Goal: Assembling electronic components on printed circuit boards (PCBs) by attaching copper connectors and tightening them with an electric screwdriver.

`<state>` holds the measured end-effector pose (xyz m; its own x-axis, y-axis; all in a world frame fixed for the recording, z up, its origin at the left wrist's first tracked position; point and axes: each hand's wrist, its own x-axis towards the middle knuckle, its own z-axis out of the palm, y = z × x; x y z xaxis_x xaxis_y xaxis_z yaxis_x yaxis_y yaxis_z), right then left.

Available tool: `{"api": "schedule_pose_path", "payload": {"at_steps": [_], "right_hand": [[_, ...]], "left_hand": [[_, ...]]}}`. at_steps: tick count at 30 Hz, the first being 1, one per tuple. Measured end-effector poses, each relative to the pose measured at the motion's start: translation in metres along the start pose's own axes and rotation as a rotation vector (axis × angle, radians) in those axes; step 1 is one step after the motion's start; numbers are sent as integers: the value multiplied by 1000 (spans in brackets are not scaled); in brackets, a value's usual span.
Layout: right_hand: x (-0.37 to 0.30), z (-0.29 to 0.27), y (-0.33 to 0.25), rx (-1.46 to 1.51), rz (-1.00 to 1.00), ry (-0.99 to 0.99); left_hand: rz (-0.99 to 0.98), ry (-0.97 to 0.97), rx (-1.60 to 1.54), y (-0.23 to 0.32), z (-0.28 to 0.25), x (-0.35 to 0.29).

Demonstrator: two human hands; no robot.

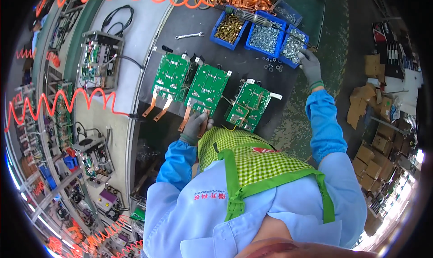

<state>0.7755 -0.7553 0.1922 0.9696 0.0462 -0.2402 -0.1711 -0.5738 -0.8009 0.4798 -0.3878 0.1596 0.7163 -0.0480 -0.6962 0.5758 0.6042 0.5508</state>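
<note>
My left hand (pixel 195 126), in a grey glove, is closed at the lower edge of the middle green circuit board (pixel 205 87). Its fingers grip a copper strip there, partly hidden by the glove; another copper strip (pixel 184 118) sticks out beside it. To the left lies a second green board (pixel 170 76) with two copper strips, and to the right a third board (pixel 248 106) with a white tab. Out to the right, my gloved right hand (pixel 310 66) has its fingertips drawn together at the near corner of a blue bin (pixel 287 61) of small silver hardware; anything between them is hidden.
Two more blue bins hold brass-coloured parts (pixel 231 27) and silver fasteners (pixel 265 37). Loose washers (pixel 273 65) lie before them. A powered screwdriver (pixel 255 18) rests across the bins near a copper-part heap (pixel 243 0). A wrench (pixel 189 35) lies at left; orange coiled hoses (pixel 72 102) hang there.
</note>
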Motion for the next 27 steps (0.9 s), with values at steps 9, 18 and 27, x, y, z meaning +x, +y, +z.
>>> {"api": "schedule_pose_path", "payload": {"at_steps": [9,18,27], "right_hand": [[47,54,45,-608,-108,154],[54,70,34,-730,-136,196],[88,26,48,103,147,257]], "left_hand": [[-41,71,-157,-16,-15,8],[-85,62,-81,-9,-20,7],[-47,88,-131,-10,-13,7]]}}
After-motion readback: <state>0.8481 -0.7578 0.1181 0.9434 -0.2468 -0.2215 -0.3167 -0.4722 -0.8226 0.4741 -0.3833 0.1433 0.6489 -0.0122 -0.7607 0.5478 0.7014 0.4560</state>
